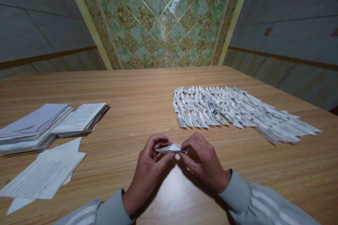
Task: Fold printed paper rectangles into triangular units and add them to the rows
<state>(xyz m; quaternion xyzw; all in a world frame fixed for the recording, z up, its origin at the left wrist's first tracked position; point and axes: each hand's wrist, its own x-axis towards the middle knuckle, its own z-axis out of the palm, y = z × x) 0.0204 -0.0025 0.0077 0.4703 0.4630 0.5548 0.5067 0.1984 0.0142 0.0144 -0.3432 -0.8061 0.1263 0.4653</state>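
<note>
A small folded piece of white printed paper point(170, 148) is held just above the wooden table point(137, 119), between both hands. My left hand point(149, 170) pinches its left end with thumb and fingers closed. My right hand point(203, 160) pinches its right end, fingers curled over it. Both wrists wear grey sleeves with white stripes. Beyond my right hand lie several rows of finished folded paper pieces point(232, 110), packed side by side.
Two stacks of printed sheets point(50, 123) lie at the left of the table. Loose cut paper sheets point(44, 175) lie near the left front edge. Tiled walls close the table in behind and at both sides.
</note>
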